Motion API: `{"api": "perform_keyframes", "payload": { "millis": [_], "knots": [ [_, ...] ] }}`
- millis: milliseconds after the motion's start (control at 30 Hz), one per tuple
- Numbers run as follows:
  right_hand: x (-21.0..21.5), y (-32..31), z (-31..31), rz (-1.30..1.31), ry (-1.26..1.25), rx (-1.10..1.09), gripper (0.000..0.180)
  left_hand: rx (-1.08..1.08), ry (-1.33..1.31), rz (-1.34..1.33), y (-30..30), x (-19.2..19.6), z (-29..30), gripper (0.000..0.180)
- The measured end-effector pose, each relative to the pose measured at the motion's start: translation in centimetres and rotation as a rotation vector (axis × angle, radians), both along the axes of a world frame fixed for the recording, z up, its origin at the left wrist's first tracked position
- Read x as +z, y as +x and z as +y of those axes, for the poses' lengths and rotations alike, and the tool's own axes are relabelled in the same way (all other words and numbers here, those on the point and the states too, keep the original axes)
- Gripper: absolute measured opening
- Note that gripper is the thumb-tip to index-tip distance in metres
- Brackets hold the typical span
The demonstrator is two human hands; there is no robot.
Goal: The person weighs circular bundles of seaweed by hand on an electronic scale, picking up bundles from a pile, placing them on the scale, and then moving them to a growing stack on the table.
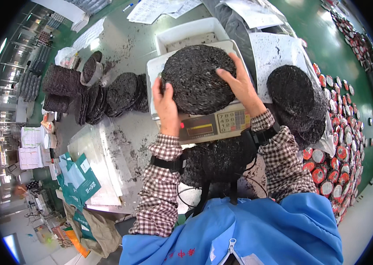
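Observation:
My left hand [165, 106] and my right hand [242, 87] grip opposite edges of a thick, round, black cake of what looks like dried seaweed [197, 79]. It is over the white tray [153, 70] of a digital scale [202, 128]; I cannot tell whether it rests on the tray or hangs just above. The fingers of both hands bend round the rim, and the thumbs lie on the cake's top. Between my forearms and the scale lies another dark pile of seaweed [219, 161].
Several round seaweed cakes [122, 92] stand in leaning rows at left, beside a white ring [93, 75]. More lie on white sheeting at right [290, 90]. A white bin [168, 37] sits behind the scale. Green bags [80, 176] lie at front left; many red-and-white round packages [334, 163] fill the right side.

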State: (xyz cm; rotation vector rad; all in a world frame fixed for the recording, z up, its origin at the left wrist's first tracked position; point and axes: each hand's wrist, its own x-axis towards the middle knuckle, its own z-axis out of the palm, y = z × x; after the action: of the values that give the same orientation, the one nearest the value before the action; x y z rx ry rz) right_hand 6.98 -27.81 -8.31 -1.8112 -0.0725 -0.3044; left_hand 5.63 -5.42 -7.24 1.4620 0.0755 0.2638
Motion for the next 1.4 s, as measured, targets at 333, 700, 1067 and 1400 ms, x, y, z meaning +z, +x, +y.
{"api": "perform_keyframes", "payload": {
  "millis": [333,700,1067,1400],
  "knots": [
    [-12.5,-23.2,-6.9,0.367,-0.583,0.264,0.045,-0.41,0.097,1.082,-21.7,-12.7,8.1,0.039],
    [-14.5,-26.3,-5.2,0.565,-0.14,0.29,0.074,-0.603,-0.03,0.848,-25.4,-13.0,4.3,0.042],
    [-6.1,-24.7,-1.3,0.678,0.336,0.396,0.009,-0.356,0.101,0.781,-26.8,-2.7,9.1,0.047],
    [0.9,-24.0,2.8,0.809,0.77,0.596,0.079,-0.554,0.08,0.562,-28.2,7.5,7.2,0.057]
  ]
}}
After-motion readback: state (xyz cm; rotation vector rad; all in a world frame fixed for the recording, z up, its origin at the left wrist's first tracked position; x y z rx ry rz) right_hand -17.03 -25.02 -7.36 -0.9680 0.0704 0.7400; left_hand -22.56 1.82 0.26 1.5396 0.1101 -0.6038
